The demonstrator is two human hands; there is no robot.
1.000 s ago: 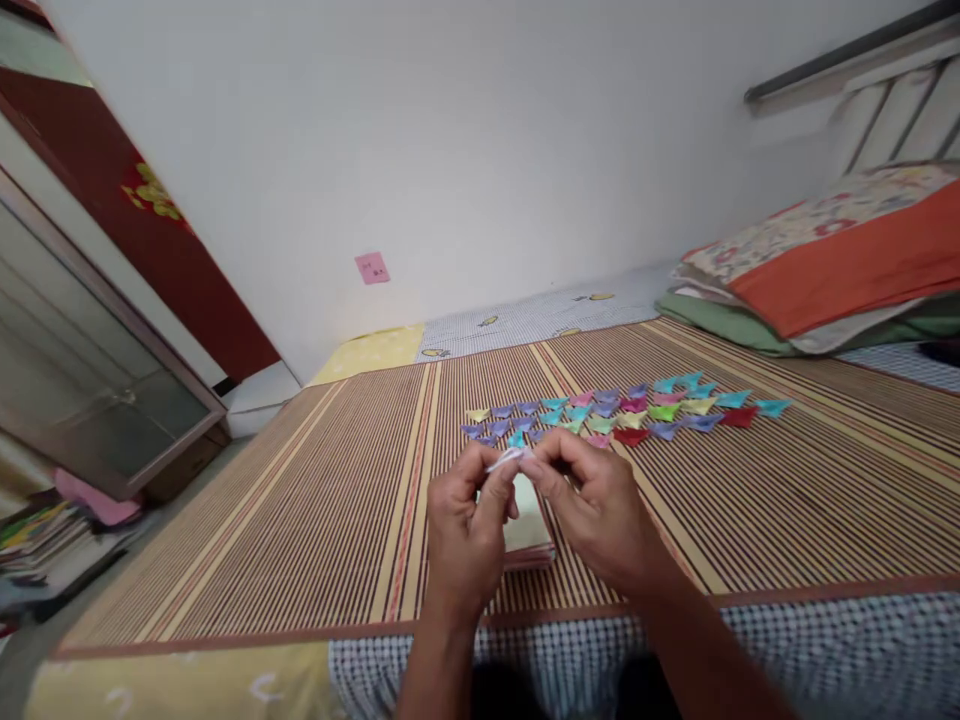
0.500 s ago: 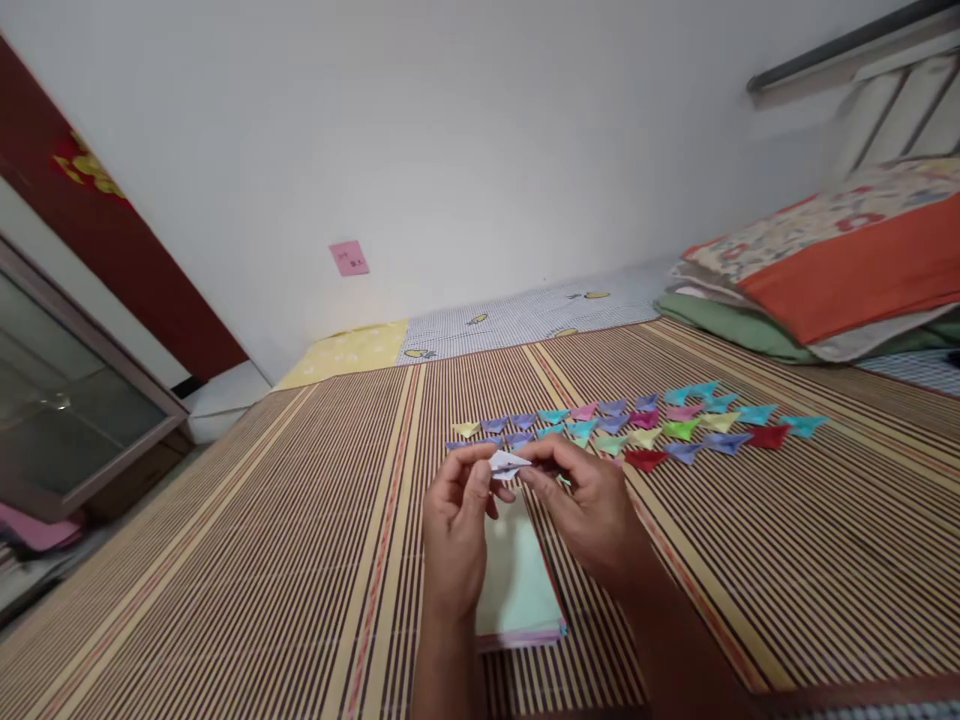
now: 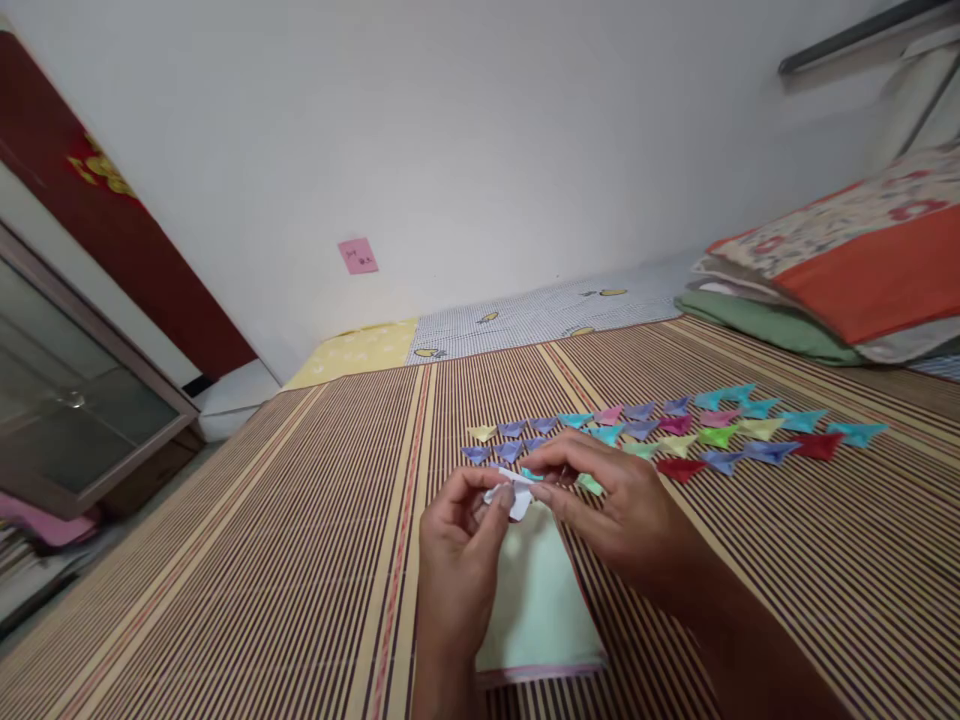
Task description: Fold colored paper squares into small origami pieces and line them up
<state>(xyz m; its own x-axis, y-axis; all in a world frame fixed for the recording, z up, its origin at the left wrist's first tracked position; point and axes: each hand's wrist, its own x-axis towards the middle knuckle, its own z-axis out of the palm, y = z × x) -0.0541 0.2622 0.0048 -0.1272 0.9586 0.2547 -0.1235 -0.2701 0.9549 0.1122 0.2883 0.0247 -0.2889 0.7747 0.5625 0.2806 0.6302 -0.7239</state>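
A small folded white paper [image 3: 519, 500] is held up between both hands, above a stack of pale green paper [image 3: 544, 600] on the striped mat. My left hand [image 3: 461, 550] pinches its left side between thumb and fingers. From the right, my right hand [image 3: 615, 500] pinches the paper's upper right edge with thumb and forefinger. Beyond the hands, several small folded paper shapes [image 3: 718, 436] in blue, purple, red, pink, yellow and green lie in rows on the mat. My right hand hides some of them.
The striped mat [image 3: 300, 540] spreads to both sides. Folded bedding [image 3: 885, 270] is piled at the right by the wall. A glass-doored cabinet [image 3: 67, 390] stands at the left. A pink note [image 3: 358, 256] is on the wall.
The white paper has been turned and tilted between my fingers, and its shape looks different. My right hand sits slightly further right. The whole view has shifted a little.
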